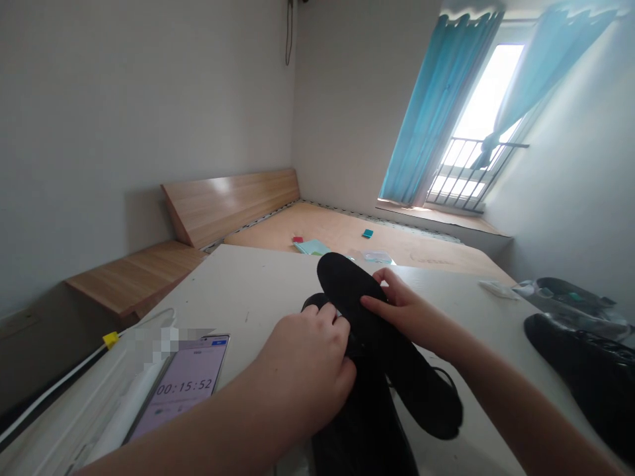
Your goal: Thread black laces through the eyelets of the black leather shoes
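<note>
A black insole (391,350) is pinched near its edge by my right hand (397,301), thumb on top and fingers curled round the far side. It slants across a black shoe (367,423) on the white table, partly covering it. My left hand (312,357) wraps its fingers round the upper part of that shoe, close to the insole's left edge. The shoe's opening is hidden behind my left hand and the insole. Another black shoe (585,377) lies at the right side of the table, apart from both hands.
On the left of the white table (238,284) lie a phone (183,383) showing a timer and a clear plastic box (119,396). A white cable (54,383) runs beside it. Clear plastic packaging (560,294) is at the right. Beyond stands a bed (337,221) with small items.
</note>
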`<act>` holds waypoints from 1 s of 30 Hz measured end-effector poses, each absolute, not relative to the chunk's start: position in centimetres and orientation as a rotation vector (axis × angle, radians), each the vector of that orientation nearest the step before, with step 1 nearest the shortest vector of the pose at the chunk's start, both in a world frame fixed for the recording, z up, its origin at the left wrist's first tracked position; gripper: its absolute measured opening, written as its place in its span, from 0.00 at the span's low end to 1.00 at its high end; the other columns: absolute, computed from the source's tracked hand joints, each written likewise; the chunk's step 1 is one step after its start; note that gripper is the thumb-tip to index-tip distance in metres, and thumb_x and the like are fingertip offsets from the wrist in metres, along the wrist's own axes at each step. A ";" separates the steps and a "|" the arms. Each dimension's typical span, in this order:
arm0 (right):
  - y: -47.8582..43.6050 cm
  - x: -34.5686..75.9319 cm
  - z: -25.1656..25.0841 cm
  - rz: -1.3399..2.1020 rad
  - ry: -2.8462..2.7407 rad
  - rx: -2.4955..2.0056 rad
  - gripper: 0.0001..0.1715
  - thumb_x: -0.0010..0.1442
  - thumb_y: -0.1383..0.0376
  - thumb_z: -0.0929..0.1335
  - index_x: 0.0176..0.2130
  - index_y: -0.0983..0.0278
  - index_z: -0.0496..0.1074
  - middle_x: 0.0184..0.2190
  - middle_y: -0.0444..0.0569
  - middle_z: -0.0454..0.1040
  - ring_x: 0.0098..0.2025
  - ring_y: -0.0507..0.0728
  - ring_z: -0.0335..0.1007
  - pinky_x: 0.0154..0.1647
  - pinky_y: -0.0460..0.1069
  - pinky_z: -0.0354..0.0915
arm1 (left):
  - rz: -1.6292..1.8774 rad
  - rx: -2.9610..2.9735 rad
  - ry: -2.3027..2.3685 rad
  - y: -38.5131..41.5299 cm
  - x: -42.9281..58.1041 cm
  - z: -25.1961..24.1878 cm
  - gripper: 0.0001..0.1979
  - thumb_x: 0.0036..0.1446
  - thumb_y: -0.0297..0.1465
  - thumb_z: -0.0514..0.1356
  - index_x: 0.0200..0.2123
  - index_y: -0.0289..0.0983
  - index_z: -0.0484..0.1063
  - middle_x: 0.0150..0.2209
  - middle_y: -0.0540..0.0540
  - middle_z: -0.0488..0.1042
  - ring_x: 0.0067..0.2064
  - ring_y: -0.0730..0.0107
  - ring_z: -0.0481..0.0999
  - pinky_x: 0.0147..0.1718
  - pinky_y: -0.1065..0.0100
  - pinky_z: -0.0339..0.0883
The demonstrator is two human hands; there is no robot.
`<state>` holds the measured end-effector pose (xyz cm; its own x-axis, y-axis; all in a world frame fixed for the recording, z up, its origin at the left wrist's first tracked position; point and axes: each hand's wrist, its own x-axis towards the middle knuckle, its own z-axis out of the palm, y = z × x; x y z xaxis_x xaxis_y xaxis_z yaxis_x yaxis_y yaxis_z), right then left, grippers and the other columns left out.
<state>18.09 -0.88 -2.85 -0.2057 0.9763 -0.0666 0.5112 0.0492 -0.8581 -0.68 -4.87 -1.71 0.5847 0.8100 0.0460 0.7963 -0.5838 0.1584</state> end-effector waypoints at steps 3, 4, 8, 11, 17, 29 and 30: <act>-1.2 17.3 -3.8 0.743 -1.820 -1.546 0.19 0.57 0.54 0.67 0.38 0.58 0.53 0.33 0.41 0.67 0.32 0.54 0.64 0.33 0.50 0.61 | 0.153 2.759 1.338 -4.4 -1.0 -1.6 0.13 0.59 0.27 0.47 0.38 0.37 0.71 0.37 0.43 0.74 0.37 0.57 0.75 0.32 0.59 0.70; -1.3 17.2 -3.9 0.674 -1.867 -1.568 0.19 0.57 0.54 0.67 0.39 0.57 0.52 0.34 0.41 0.66 0.33 0.54 0.63 0.35 0.50 0.60 | 0.159 2.779 1.336 -4.2 -1.2 -1.6 0.13 0.60 0.27 0.46 0.38 0.37 0.70 0.37 0.43 0.75 0.35 0.58 0.76 0.31 0.60 0.69; -1.7 17.2 -3.1 0.663 -2.154 -1.697 0.15 0.63 0.51 0.60 0.36 0.59 0.58 0.30 0.43 0.66 0.31 0.55 0.62 0.33 0.51 0.58 | 0.212 2.820 1.368 -3.5 -1.3 -1.9 0.11 0.62 0.27 0.46 0.35 0.38 0.69 0.32 0.44 0.76 0.31 0.58 0.77 0.25 0.64 0.65; -1.8 17.9 -2.0 0.796 -2.280 -1.678 0.21 0.63 0.48 0.58 0.34 0.61 0.64 0.30 0.45 0.68 0.32 0.55 0.63 0.33 0.50 0.60 | 0.271 2.829 1.398 -3.2 -1.3 -2.1 0.10 0.63 0.28 0.47 0.41 0.38 0.67 0.31 0.45 0.77 0.29 0.58 0.78 0.21 0.65 0.62; -3.2 18.8 -0.6 0.912 -2.476 -1.546 0.29 0.53 0.45 0.69 0.44 0.63 0.63 0.45 0.51 0.69 0.40 0.57 0.67 0.39 0.51 0.64 | 0.451 2.863 1.286 -3.1 -1.4 -2.1 0.10 0.59 0.26 0.53 0.43 0.41 0.67 0.35 0.49 0.78 0.30 0.64 0.78 0.21 0.69 0.56; -3.4 19.3 1.6 0.874 -2.029 -1.597 0.22 0.56 0.46 0.66 0.40 0.60 0.67 0.31 0.45 0.67 0.31 0.53 0.62 0.29 0.48 0.59 | 0.287 2.804 1.139 -3.5 -3.0 -1.3 0.12 0.55 0.26 0.55 0.41 0.44 0.73 0.41 0.49 0.76 0.40 0.62 0.77 0.38 0.64 0.68; -3.5 19.3 1.6 0.896 -2.002 -1.575 0.20 0.56 0.48 0.66 0.40 0.60 0.67 0.29 0.44 0.67 0.29 0.52 0.61 0.27 0.47 0.58 | 0.297 2.780 1.146 -3.5 -3.1 -1.4 0.13 0.55 0.26 0.56 0.43 0.44 0.72 0.41 0.50 0.76 0.41 0.62 0.77 0.38 0.63 0.68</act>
